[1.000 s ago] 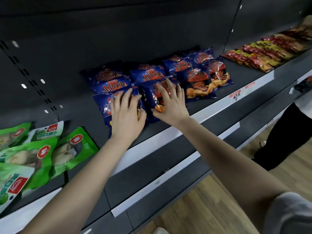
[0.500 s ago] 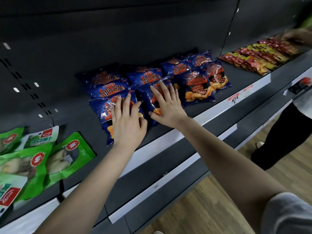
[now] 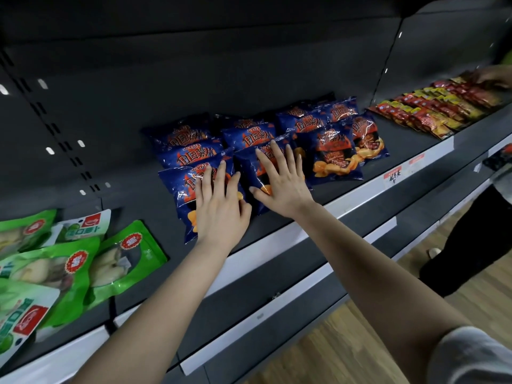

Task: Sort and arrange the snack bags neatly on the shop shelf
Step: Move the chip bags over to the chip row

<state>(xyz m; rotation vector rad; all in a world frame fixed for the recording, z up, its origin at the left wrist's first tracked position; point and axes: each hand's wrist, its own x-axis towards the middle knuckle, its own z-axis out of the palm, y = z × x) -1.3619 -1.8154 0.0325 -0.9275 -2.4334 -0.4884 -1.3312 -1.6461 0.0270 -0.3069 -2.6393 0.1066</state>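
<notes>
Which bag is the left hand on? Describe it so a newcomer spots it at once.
On the dark shelf, blue chip bags lie in columns at the middle. The left hand presses flat on the front bag of the leftmost column, the one nearest the green pouches.

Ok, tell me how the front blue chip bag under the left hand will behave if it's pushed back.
The front blue chip bag looks puffed and glossy, so it probably slides easily and feels light. Its film creases around the left hand, so it likely dents rather than staying stiff. Hard pressing may crush the chips.
</notes>
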